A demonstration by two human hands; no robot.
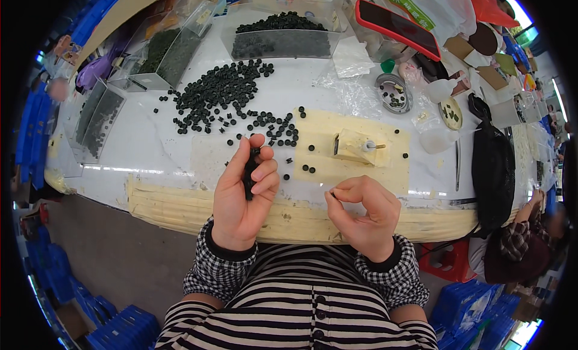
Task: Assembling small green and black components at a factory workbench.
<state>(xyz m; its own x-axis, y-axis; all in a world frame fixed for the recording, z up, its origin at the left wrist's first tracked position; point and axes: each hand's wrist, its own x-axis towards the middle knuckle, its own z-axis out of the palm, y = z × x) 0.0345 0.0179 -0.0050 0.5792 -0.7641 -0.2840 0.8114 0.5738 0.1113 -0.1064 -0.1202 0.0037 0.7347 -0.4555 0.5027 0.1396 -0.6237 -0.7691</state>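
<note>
My left hand (245, 196) is curled, palm up, near the table's front edge, around several small black round parts (249, 174) lying along the palm and fingers. To its right my right hand (368, 212) makes a pinch, thumb against forefinger, on a tiny dark piece (332, 194) whose kind is too small to make out. Beyond the right hand, a small tape-covered block (356, 150) with a metal pin (377, 146) pointing right stands on yellowish tape. A few loose black parts lie around the block. A big heap of the same black parts (220, 91) spreads behind my left hand.
A clear bin of black parts (283, 44) stands at the back; more clear bins (171, 52) are at the left. A red-cased phone (398, 29) leans at the back right. Tweezers (457, 164) and a black bag (494, 172) lie right. Another person (530, 241) sits far right.
</note>
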